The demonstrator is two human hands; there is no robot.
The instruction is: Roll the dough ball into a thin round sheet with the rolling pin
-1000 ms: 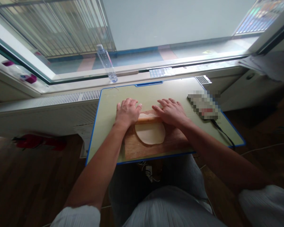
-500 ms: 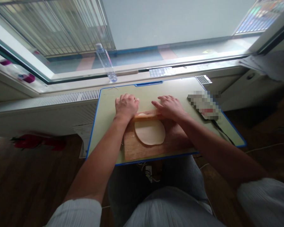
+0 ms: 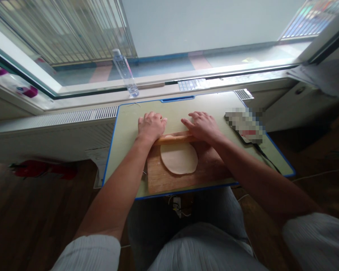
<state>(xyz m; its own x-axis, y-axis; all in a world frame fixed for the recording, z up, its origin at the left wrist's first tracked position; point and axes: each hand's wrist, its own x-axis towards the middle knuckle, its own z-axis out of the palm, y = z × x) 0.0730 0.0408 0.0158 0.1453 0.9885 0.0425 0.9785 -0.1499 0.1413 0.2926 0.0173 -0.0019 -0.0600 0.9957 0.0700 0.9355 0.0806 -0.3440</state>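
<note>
A wooden rolling pin [image 3: 175, 140] lies crosswise over the far part of a flat, rounded sheet of dough [image 3: 179, 160]. The dough rests on a wooden board [image 3: 161, 182]. My left hand [image 3: 151, 126] bears down on the pin's left end, fingers bent over the far side. At the right end is my right hand [image 3: 203, 126], its palm on the pin and the thumb pointing left. Both hands cover the pin's ends. The far edge of the dough is partly hidden by the pin.
Under the board is a pale, blue-edged folding table [image 3: 121, 150]. A blurred-out device [image 3: 244, 126] with a black cable lies at its right. A clear bottle [image 3: 125, 73] stands on the windowsill behind, above a white radiator [image 3: 81, 116]. Cables hang below the table.
The hands stay in nearly the same place on the rolling pin. A little more of the pin's left part shows beside my left hand. The view has shifted very slightly.
</note>
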